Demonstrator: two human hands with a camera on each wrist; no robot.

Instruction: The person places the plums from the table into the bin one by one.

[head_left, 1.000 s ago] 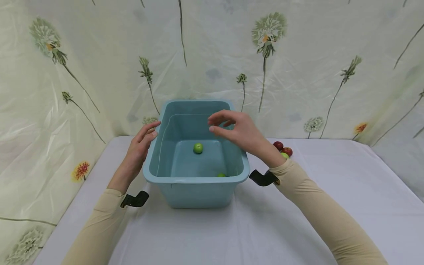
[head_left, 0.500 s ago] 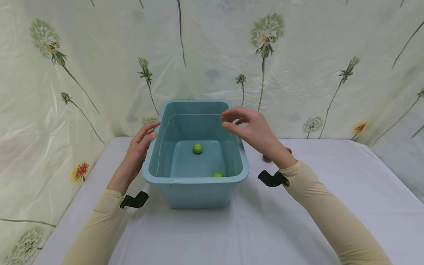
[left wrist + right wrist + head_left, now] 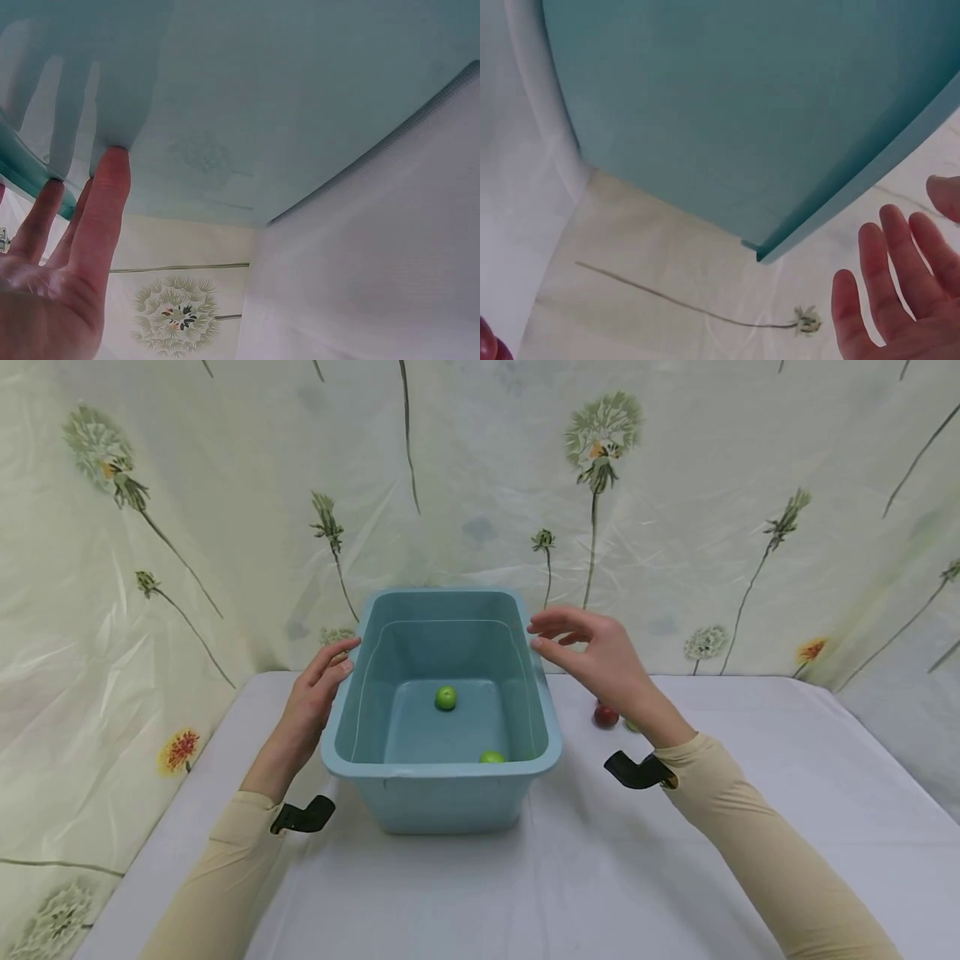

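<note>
A blue tub (image 3: 442, 770) is being borne by a white-covered table (image 3: 450, 893), and its long sides are being flanked by two hands. The left hand (image 3: 306, 703) is being held up at the left side; its fingers are being extended, slightly separated, and the tub's outer wall is being touched by the nearest fingertip, just below the rim. The right hand (image 3: 603, 656) is being held in the air just outside the right rim; its fingers are being spread, gently bent in the head view, and a gap between them and the tub is being shown by the right wrist view. Inside the tub, well apart from both hands, a first green apple (image 3: 446, 698) is being supported on the floor near the middle, while a second green apple (image 3: 492, 757) is being partly hidden by the front rim. A red apple (image 3: 606, 717) is being noted on the table, below the right hand, and a greenish fruit (image 3: 631, 725) beside it is being mostly covered by the right wrist.
</note>
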